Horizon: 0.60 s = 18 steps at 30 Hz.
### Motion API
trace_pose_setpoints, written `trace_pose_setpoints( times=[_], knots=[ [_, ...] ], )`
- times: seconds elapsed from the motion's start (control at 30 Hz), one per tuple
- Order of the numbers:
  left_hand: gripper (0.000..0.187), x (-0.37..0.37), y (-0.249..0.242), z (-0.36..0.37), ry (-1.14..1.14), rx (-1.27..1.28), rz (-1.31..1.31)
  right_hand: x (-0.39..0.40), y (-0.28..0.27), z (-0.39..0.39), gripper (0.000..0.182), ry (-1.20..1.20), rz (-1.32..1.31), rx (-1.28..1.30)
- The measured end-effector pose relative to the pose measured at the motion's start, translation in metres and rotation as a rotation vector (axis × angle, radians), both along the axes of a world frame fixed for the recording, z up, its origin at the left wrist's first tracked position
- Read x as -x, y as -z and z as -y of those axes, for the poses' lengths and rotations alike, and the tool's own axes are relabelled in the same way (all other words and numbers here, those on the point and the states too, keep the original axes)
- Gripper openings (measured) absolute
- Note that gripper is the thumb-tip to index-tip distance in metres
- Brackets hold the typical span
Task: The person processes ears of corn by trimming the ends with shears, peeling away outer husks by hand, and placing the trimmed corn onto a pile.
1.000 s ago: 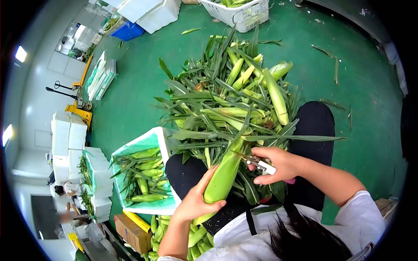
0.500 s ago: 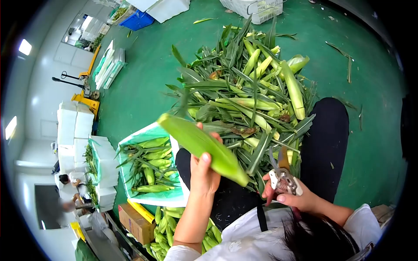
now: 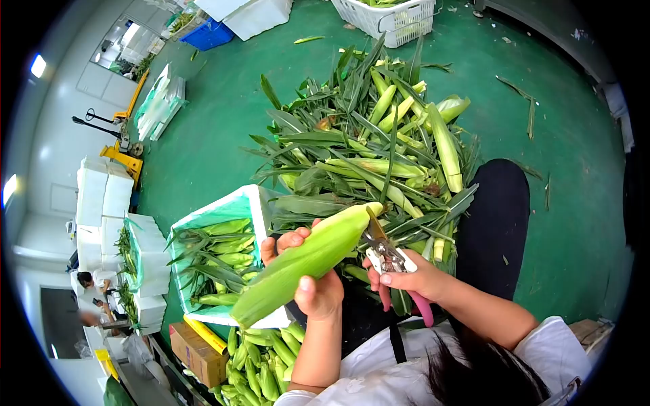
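Observation:
My left hand (image 3: 319,294) is wrapped round a green ear of corn (image 3: 301,264) in its husk, which lies slantwise with its pale end up to the right. In my right hand (image 3: 426,279) are pruning shears (image 3: 387,257) with pink handles. Their blades are apart, right at the pale end of the ear. Behind both hands rises a heap of corn husks and leaves (image 3: 352,145), with whole-looking pale green husks on top. Left of my left hand stands a white foam box (image 3: 256,210) lined with green film, holding several ears with leaves.
Below the foam box lies a pile of trimmed corn ears (image 3: 261,365), beside a cardboard box (image 3: 196,348). A white plastic basket (image 3: 399,24) stands at the back. Stacked foam boxes (image 3: 91,196) and a yellow pallet jack (image 3: 125,159) line the left side; people sit farther off there.
The ear has been turned, so its pale end now points right towards my right hand. My right hand has brought the shears left and up to that end.

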<state>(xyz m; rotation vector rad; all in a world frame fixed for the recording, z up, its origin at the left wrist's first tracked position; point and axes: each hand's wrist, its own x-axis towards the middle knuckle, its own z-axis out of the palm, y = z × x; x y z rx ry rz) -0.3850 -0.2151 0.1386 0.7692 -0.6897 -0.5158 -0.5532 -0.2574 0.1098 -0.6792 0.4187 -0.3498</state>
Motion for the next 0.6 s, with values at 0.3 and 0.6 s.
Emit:
trace_pose_setpoints(
  times=[0.3, 0.6],
  knots=[
    [0.061, -0.041, 0.010, 0.006, 0.098, -0.258, -0.889, 0.049, -0.021, -0.008, 0.044, 0.011, -0.129, -0.041],
    [0.043, -0.013, -0.003, -0.010, 0.094, -0.389, -0.714, -0.007, -0.034, 0.007, 0.065, 0.162, -0.511, 1.090]
  ],
)
